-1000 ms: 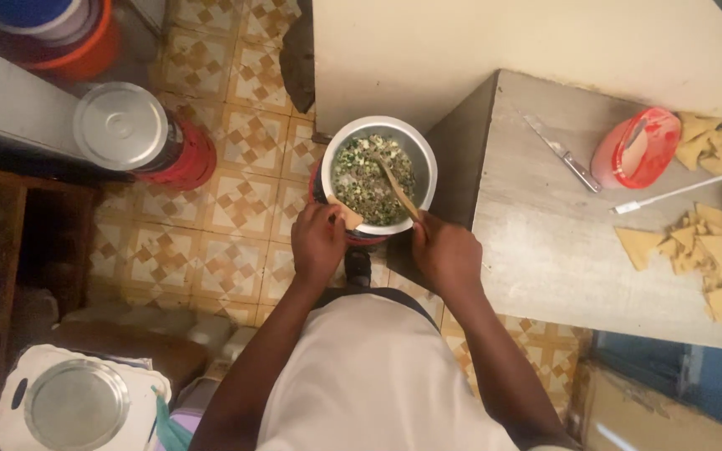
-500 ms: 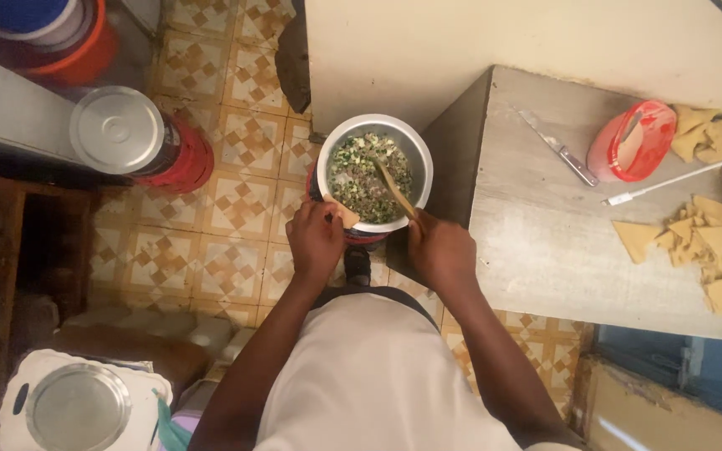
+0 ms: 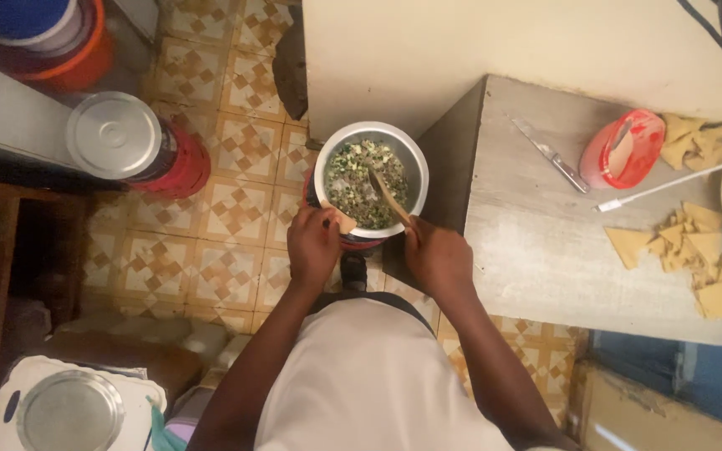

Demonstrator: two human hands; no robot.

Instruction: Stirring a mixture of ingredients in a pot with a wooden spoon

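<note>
**Filling a pastry cone over the bowl, with most of the pieces unfilled**

The left hand (image 3: 312,244) pinches a pale folded pastry piece (image 3: 343,220) at the 7 o'clock rim of the metal bowl (image 3: 371,177). The right hand (image 3: 434,257) is closed round the handle of a wooden spoon (image 3: 388,197), whose blade dips into the filling (image 3: 361,175), a loose, chopped mix of green and white bits.

As I judge it, the work is at an early stage: the bowl looks nearly full, and a heap of flat tan pastry triangles (image 3: 695,250) lies unfilled at 3 o'clock on the grey, matt table (image 3: 536,242); I see no finished ones.

A slim steel knife (image 3: 550,154) and a glossy red plastic container (image 3: 623,149) sit toward 2 o'clock. The floor (image 3: 236,217) is patterned tile; a round metal lid (image 3: 114,135) shines at 10 o'clock.
</note>
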